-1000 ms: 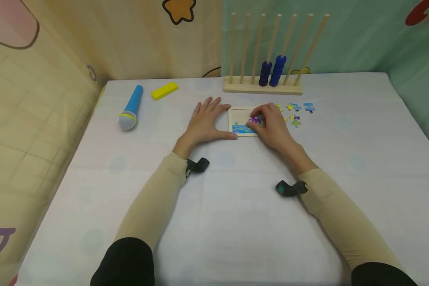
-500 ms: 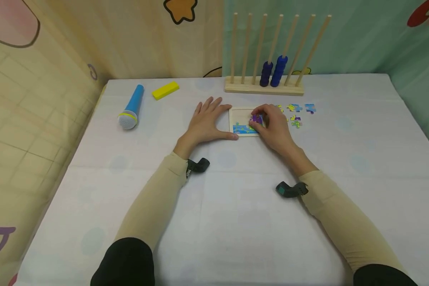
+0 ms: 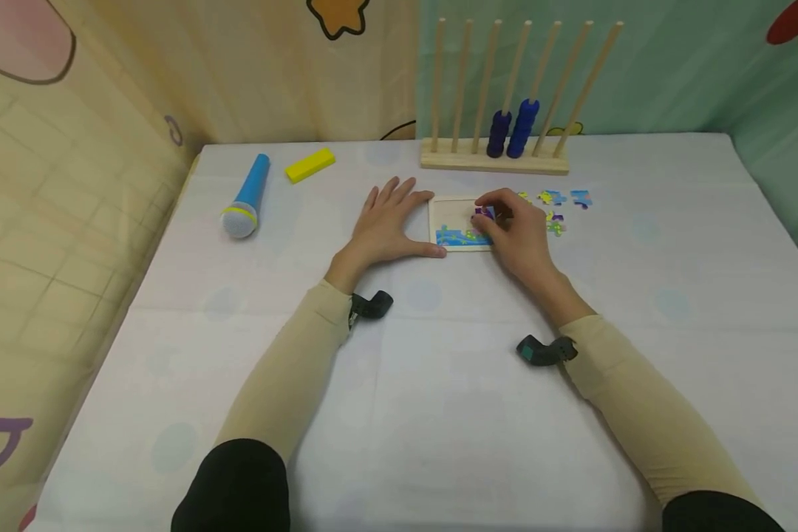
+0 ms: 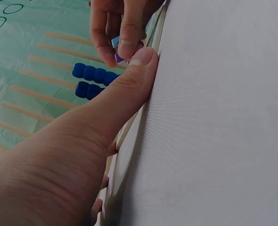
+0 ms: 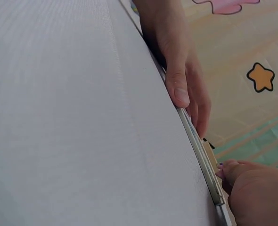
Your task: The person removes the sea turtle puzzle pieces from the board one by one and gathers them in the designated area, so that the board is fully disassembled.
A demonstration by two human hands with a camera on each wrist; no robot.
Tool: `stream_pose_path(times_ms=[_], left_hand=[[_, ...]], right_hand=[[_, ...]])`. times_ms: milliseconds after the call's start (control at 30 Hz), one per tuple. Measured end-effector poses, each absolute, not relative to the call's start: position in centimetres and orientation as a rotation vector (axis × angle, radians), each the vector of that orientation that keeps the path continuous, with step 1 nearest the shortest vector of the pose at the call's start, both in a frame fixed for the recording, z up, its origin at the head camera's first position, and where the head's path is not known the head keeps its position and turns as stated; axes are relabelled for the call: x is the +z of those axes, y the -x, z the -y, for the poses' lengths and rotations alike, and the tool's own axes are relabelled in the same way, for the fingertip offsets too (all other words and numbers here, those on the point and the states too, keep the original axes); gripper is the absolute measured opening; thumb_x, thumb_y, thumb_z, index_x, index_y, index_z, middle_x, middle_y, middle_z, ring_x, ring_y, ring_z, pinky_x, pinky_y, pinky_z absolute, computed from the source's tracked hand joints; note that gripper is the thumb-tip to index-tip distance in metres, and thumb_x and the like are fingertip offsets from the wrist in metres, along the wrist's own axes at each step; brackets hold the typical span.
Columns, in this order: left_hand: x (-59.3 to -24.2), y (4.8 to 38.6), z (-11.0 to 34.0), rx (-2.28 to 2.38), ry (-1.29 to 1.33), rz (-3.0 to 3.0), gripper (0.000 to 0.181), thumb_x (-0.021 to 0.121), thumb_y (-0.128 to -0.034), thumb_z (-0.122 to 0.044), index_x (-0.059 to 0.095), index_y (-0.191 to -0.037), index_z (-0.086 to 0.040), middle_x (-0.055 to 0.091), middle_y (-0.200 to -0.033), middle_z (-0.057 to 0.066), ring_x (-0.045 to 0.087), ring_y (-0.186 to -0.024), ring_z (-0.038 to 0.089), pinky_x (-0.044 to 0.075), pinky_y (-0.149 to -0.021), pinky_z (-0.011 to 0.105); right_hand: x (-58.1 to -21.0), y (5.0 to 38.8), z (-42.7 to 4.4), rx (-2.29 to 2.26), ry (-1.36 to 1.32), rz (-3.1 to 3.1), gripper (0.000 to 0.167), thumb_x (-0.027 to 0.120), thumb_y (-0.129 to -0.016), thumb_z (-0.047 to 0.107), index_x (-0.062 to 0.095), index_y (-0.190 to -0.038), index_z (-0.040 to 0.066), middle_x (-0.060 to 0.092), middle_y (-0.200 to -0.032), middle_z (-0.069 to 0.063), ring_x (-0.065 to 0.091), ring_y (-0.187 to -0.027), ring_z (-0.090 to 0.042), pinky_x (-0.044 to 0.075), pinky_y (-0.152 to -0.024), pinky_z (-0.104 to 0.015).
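Note:
A shallow wooden puzzle tray (image 3: 454, 207) lies on the table, with a strip of blue puzzle pieces (image 3: 459, 237) along its near side. My left hand (image 3: 389, 225) is spread at the tray's left end, its thumb at the near corner and its index finger at the far one. Over the right part of the tray, my right hand (image 3: 524, 235) pinches a purple puzzle piece (image 3: 484, 211) between thumb and fingers. In the left wrist view, part of this puzzle piece (image 4: 120, 58) shows below the right fingertips. The right hand hides the tray's right end.
Several loose puzzle pieces (image 3: 555, 225) lie right of the tray. Behind it stands a wooden rack (image 3: 495, 164) with upright pegs and blue beads on two of them. A toy microphone (image 3: 246, 199) and a yellow block (image 3: 309, 165) lie at the back left.
My right hand has shifted slightly to the right over the tray, and the purple piece has turned in its fingers. My left hand keeps its place.

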State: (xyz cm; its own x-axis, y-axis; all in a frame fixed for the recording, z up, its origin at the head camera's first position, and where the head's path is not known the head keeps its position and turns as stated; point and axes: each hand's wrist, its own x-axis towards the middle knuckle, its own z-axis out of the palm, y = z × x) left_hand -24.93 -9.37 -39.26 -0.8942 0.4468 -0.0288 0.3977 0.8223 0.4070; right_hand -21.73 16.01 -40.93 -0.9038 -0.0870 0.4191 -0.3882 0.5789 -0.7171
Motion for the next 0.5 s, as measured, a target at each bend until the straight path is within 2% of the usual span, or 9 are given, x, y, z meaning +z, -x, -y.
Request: stream_pose_path(times_ms=[300, 500], left_hand=[[-39.0, 25.1, 9.4, 0.594, -0.663, -2.876, 0.105, 0.077, -0.0755, -0.078, 0.038, -0.162, -0.034, 0.016, -0.178, 0.002, 0.001, -0.166, 0.027, -0.006, -0.133, 0.050], [-38.8, 24.8, 9.3, 0.610, -0.652, -2.854, 0.106, 0.078, -0.0749, -0.078, 0.038, -0.162, -0.034, 0.015, -0.178, 0.002, 0.000, -0.166, 0.027, -0.007, -0.133, 0.049]], right_hand=[[-40.0, 21.8, -16.5, 1.357, -0.187, 2.430, 0.018, 0.076, -0.099, 0.020, 0.077, -0.114, 0.008, 0.075, -0.104, -0.007, 0.057, -0.088, -0.013, 0.044, -0.081, -0.020], [-39.0, 21.5, -18.4, 1.366, 0.000, 2.477, 0.023, 0.074, -0.101, 0.023, 0.076, -0.119, 0.009, 0.075, -0.108, -0.009, 0.060, -0.091, -0.010, 0.046, -0.084, -0.017]])
